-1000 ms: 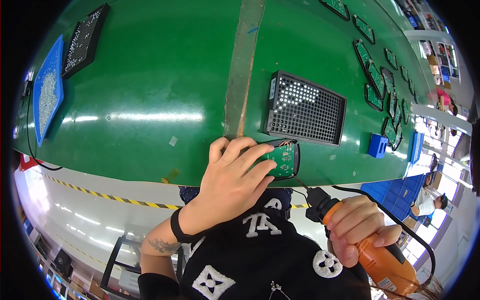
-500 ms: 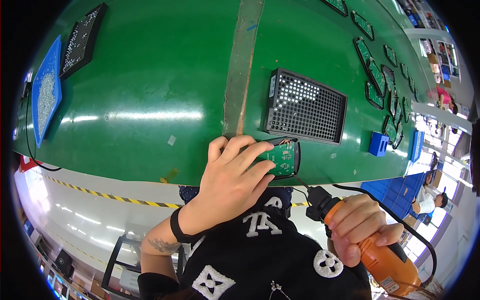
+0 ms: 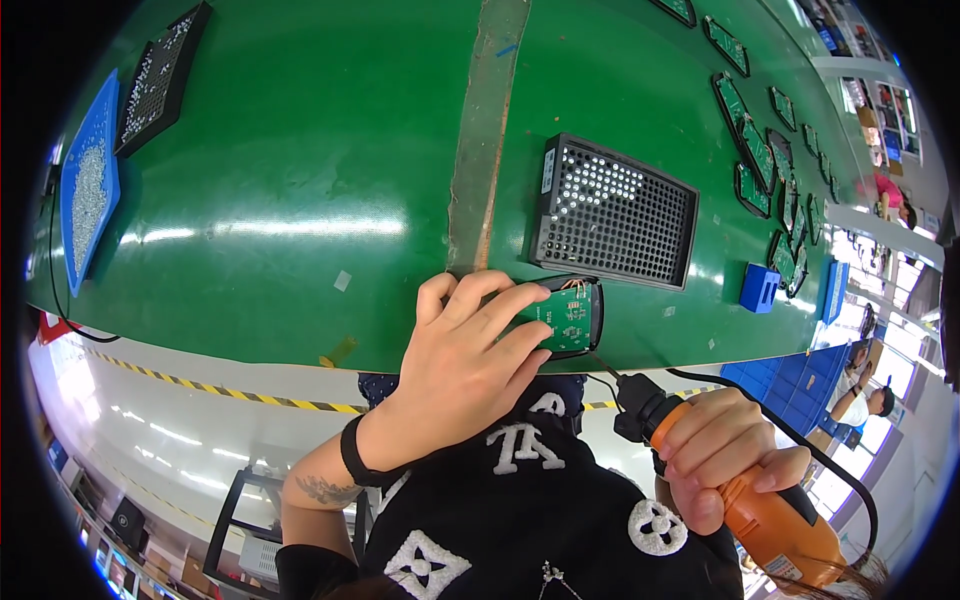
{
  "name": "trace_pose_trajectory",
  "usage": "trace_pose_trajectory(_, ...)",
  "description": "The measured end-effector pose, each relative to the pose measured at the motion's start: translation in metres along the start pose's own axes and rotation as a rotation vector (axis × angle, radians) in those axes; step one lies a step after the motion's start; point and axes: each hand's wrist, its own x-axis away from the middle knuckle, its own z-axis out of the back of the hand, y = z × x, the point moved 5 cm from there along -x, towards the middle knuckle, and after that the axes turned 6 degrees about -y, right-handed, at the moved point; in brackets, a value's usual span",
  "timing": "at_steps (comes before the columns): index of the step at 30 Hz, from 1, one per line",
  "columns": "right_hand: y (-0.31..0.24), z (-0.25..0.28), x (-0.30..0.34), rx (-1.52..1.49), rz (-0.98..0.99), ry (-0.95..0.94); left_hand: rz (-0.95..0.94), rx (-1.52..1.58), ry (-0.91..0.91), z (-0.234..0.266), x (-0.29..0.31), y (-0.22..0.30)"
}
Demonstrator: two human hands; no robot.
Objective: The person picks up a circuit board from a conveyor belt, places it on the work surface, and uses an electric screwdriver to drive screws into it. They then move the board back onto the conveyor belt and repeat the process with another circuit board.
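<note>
A green circuit board in a black housing [image 3: 572, 322] lies flat at the near edge of the table. My left hand [image 3: 462, 345] grips it from the left, fingers bent over its top and covering its left part. My right hand [image 3: 725, 450] is wrapped around an orange corded electric screwdriver [image 3: 785, 535]. The screwdriver is tilted, its thin bit meeting the housing's near right corner; whether it sits in a screw there is too small to tell. Just beyond the board stands a black perforated tray [image 3: 640, 225], its upper left holes filled with small white pieces.
Several boards in black frames [image 3: 755, 150] are scattered at the right, with a blue block [image 3: 758, 288] nearer me. A blue tray of small pieces [image 3: 90, 190] and another black tray [image 3: 160, 85] stand far left. The screwdriver's black cable [image 3: 800, 440] loops at the right.
Hardly anything differs. Both hands, the board and the screwdriver keep their places; the view has shifted very slightly.
</note>
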Motion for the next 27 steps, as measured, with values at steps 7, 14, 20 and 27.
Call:
trace_pose_trajectory(7, 0.0, -0.007, -0.005, 0.051, -0.029, -0.001, -0.002, 0.002, 0.002, 0.0, -0.001, 0.0)
trace_pose_trajectory(14, 0.007, -0.012, -0.012, 0.117, -0.016, -0.016, 0.0, -0.004, 0.003, 0.0, -0.002, 0.0)
trace_pose_trajectory(20, 0.01, -0.014, -0.014, 0.095, -0.016, -0.055, 0.027, 0.018, 0.025, 0.0, -0.001, 0.0)
trace_pose_trajectory(27, 0.013, -0.013, -0.014, 0.082, -0.012, -0.018, 0.022, 0.018, 0.028, 0.0, 0.0, -0.002)
